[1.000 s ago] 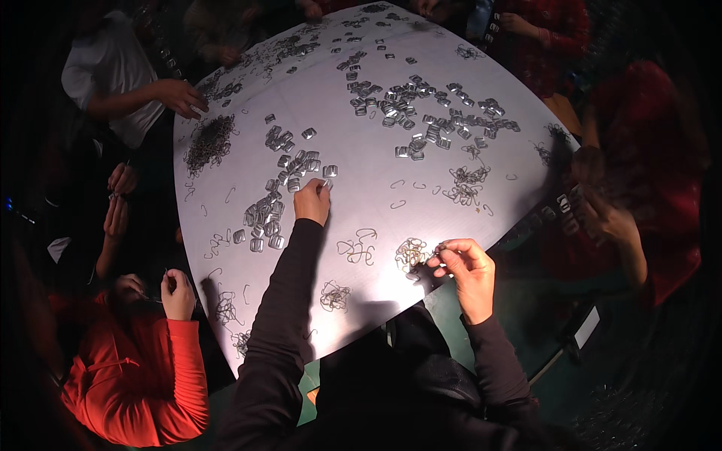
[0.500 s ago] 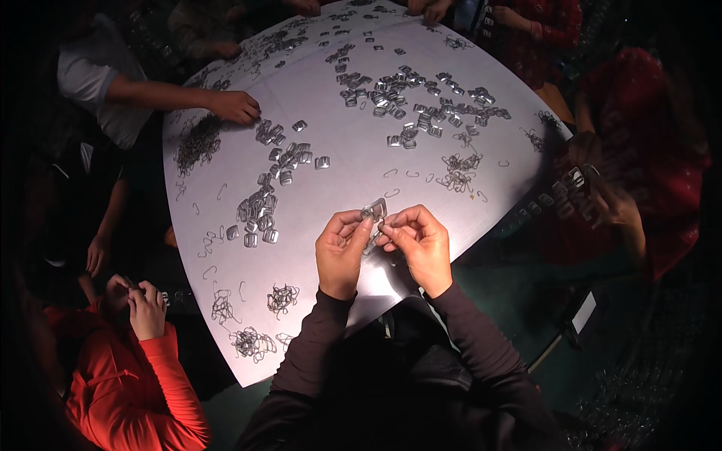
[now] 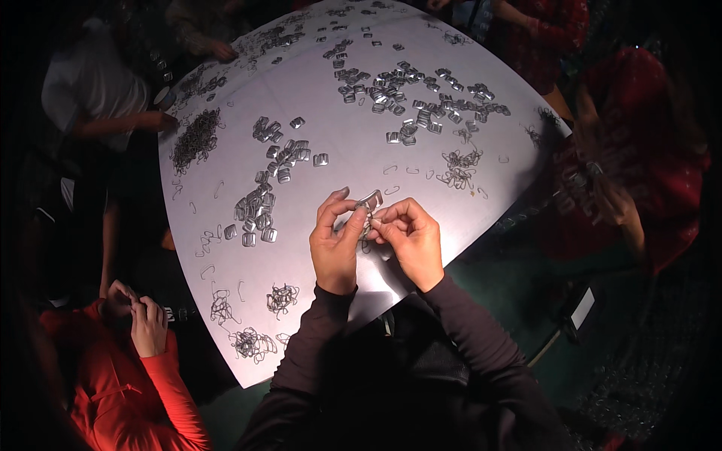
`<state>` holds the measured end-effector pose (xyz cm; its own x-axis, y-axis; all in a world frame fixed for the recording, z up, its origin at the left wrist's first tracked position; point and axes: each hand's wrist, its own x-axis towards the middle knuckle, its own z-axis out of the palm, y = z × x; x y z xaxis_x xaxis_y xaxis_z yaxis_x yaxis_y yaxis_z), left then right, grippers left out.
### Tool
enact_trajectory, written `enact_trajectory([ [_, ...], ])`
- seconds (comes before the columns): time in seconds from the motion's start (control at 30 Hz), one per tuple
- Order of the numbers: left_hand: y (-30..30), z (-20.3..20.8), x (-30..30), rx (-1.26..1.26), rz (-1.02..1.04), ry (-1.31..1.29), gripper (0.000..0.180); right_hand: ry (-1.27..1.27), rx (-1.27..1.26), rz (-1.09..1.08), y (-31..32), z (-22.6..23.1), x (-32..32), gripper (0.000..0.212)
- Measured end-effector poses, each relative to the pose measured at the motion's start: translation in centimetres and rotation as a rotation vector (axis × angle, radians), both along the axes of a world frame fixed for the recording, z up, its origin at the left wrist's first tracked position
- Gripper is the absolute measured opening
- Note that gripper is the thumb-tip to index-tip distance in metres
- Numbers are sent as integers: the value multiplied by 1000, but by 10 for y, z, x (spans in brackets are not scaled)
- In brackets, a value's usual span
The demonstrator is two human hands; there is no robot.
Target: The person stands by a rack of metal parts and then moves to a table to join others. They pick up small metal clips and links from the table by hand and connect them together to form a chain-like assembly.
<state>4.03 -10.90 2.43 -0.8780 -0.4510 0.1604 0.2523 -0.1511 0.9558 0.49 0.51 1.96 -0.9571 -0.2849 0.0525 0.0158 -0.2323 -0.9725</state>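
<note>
Drawn back leftward is a white-sleeved co-worker's hand [image 3: 159, 121]; above the white table [image 3: 346, 165], a silver rectangular metal buckle [image 3: 368, 201] is gripped by the left hand [image 3: 335, 246] and the right hand [image 3: 416, 244].

- Strong light, seemingly from overhead, whitens the pale table [image 3: 338, 169]; it fades to grey toward the far end;
- glare burns out a patch by the near edge, beside a dark shadow just below the left hand [image 3: 335, 252] and right hand [image 3: 420, 248], both brightly lit;
- the scattered metal frames [image 3: 256, 207] throw back small, hard glints;
- shadow dulls the table's right corner;
- the person in a dark red top [image 3: 639, 150] is dim and soft; the red sleeve [image 3: 171, 387] at lower left shows brighter;
- the small parts between the fingers are blurred;
- fisheye distortion bows the table's edges; the picture's corners sink into black.
</note>
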Motion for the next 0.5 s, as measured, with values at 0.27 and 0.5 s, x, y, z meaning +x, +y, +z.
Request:
enact_trajectory([
  [0.27,-18,-5,0,18,154,39,16,308,578,-186,35,-27,-55,21],
  [0.5,-27,3,22,-43,215,9,22,573,1262,-656,89,-117,-133,40],
])
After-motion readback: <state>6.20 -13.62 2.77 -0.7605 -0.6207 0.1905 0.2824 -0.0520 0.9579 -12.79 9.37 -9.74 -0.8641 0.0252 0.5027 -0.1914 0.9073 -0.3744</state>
